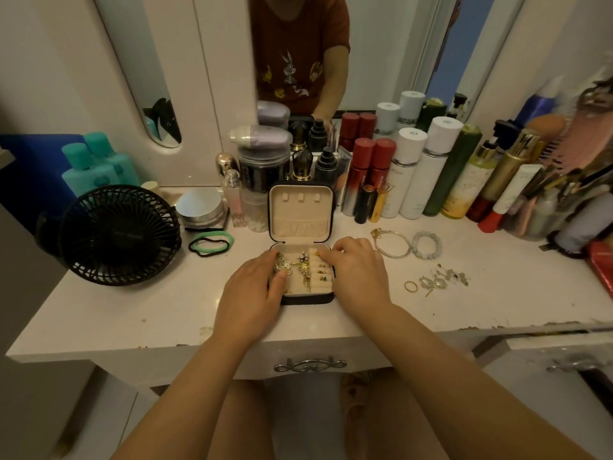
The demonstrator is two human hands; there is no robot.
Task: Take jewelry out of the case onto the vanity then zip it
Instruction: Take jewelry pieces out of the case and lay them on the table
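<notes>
A small black jewelry case (306, 298) with a cream lining stands open on the white vanity (132, 313), its lid (300, 207) upright. Gold pieces (303, 268) lie in its tray. My left hand (252, 293) rests on the case's left side, with its thumb over the tray edge. My right hand (356, 267) reaches into the tray's far right corner, where its fingertips pinch a small gold piece (317, 254). To the right of the case lie a thin bangle (393, 244), a pale bead bracelet (427, 244), a gold ring (411, 286) and several earrings (442, 278).
A black desk fan (114, 235) stands at the left, with hair ties (210, 243) beside it. Many bottles and spray cans (408, 171) crowd the back and right. A round compact (202, 205) sits behind the hair ties. The mirror (298, 51) is above.
</notes>
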